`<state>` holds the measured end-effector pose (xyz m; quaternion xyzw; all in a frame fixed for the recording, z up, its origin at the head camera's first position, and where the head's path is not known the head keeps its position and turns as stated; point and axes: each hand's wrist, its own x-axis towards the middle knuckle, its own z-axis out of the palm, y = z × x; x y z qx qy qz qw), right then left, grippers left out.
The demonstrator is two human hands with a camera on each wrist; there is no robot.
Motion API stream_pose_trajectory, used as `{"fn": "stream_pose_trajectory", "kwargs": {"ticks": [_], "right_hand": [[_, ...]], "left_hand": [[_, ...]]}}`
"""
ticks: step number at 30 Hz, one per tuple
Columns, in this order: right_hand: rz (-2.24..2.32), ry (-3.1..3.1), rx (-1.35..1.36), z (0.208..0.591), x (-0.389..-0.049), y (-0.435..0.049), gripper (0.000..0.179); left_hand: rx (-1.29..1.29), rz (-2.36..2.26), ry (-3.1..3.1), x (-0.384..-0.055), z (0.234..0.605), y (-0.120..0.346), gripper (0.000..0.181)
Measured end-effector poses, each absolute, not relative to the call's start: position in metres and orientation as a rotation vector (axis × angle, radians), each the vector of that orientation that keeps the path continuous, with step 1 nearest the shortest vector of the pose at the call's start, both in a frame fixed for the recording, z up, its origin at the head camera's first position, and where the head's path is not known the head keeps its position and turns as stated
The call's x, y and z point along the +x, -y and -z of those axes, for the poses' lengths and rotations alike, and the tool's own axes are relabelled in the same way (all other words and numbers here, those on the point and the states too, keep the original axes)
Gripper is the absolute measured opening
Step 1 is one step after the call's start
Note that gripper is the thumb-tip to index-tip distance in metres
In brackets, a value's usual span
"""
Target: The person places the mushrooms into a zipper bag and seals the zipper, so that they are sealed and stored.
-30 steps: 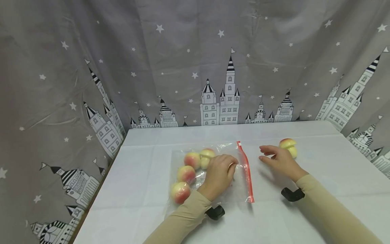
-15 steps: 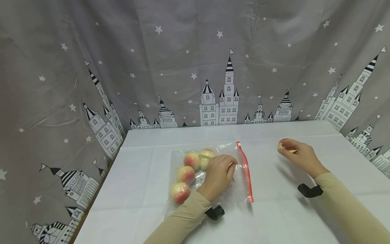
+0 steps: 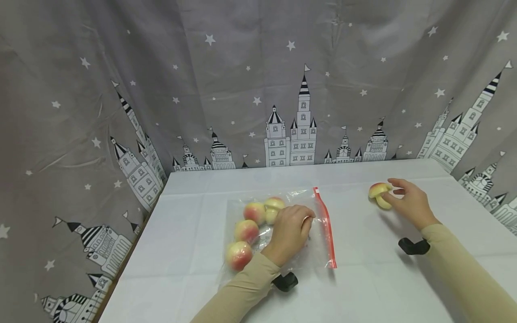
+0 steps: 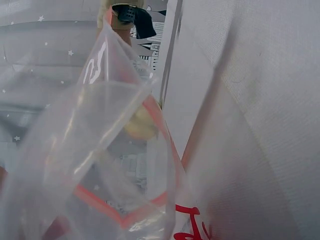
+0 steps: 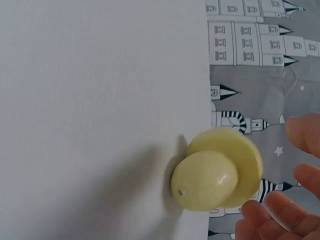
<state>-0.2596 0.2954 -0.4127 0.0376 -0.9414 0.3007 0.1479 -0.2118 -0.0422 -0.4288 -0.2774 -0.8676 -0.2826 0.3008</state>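
Observation:
My left hand point(image 3: 288, 233) pinches the upper layer of a clear zip bag point(image 3: 317, 251) near its red-edged opening. Seen from the left wrist, the bag's plastic point(image 4: 115, 105) rises into a gaping mouth with red strips. Several yellow toy mushrooms point(image 3: 246, 231) with red-blushed caps lie inside, one partly hidden behind the hand. On the right of the table, another toy mushroom point(image 3: 379, 195) lies outside the bag, its rounded stem end point(image 5: 202, 182) facing the right wrist camera. Beside it is my right hand point(image 3: 412, 204), fingers spread and curved, thumb overlapping the mushroom's edge in the head view.
A white cloth covers the table point(image 3: 181, 233). Behind it hangs a grey curtain point(image 3: 234, 58) printed with castles and stars, which also runs down the left side. A black wrist device sits at each cuff.
My right hand moved right to the lone mushroom, closed around it, then loosened and drew back slightly. The mushroom now lies turned a little. My left hand and the bag stayed put.

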Motion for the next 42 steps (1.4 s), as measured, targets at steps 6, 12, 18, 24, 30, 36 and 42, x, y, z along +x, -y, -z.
{"fn": "stream_pose_trajectory", "kwargs": {"ticks": [6,12,18,24,30,36,42], "right_hand": [[-0.901,2.779,0.031,0.420,-0.267,-0.302,0.062],[-0.957,2.860,-0.035,0.424,-0.271,-0.306,0.072],[-0.976,2.899,0.011,0.431,-0.275,-0.309,0.076],[-0.968,2.918,0.005,0.436,-0.277,-0.309,0.078],[-0.968,2.918,-0.007,0.437,-0.277,-0.309,0.078],[-0.975,2.922,-0.010,0.435,-0.277,-0.308,0.077],[-0.974,2.932,-0.020,0.434,-0.275,-0.307,0.078]], "left_hand": [[-0.735,0.752,2.301,-0.211,0.428,0.042,0.010],[-0.738,0.763,2.313,-0.211,0.427,0.042,0.010],[-0.744,0.757,2.308,-0.211,0.427,0.042,0.010],[-0.739,0.770,2.319,-0.210,0.427,0.042,0.011],[-0.739,0.773,2.325,-0.211,0.427,0.042,0.011],[-0.732,0.768,2.347,-0.211,0.427,0.042,0.011],[-0.732,0.760,2.340,-0.211,0.427,0.042,0.011]]}}
